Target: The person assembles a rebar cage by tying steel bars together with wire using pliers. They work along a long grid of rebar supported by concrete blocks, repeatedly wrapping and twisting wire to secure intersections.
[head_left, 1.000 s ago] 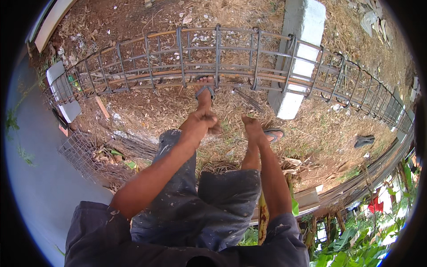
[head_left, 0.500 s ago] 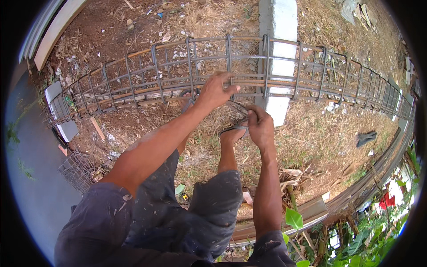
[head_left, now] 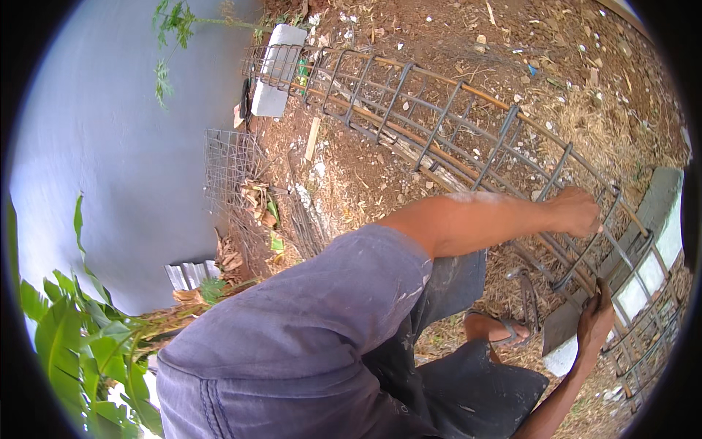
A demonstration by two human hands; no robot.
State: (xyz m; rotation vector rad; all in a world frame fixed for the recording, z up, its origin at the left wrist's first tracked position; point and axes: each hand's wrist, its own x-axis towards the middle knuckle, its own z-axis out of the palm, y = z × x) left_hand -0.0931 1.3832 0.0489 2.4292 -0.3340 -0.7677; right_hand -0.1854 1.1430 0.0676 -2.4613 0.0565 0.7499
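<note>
A long rebar cage (head_left: 444, 110) of rusty bars and square stirrups runs from the far left to the near right. My left hand (head_left: 578, 211) is closed in a fist at its upper side, beside a stirrup; what the fingers grip is hidden. Below it, my right hand (head_left: 596, 320) reaches up to the cage's lower bars with its fingers pressed together, and I cannot make out what is in them. A dark metal tool that looks like pincers (head_left: 532, 304) shows near my sandalled foot (head_left: 497, 329), apart from both hands.
A pale block (head_left: 279, 69) supports the cage's far end, and a grey-white beam (head_left: 654, 212) crosses under it near my hands. A grey wall (head_left: 131, 161) stands at left, with wire mesh (head_left: 228, 161) and banana leaves (head_left: 66, 344) beside it. Dry straw and soil cover the ground.
The view has swung left, so the cage now slants down to the right. My right hand, earlier at a dark tool below the cage, is now at the lower bars. My left hand has closed.
</note>
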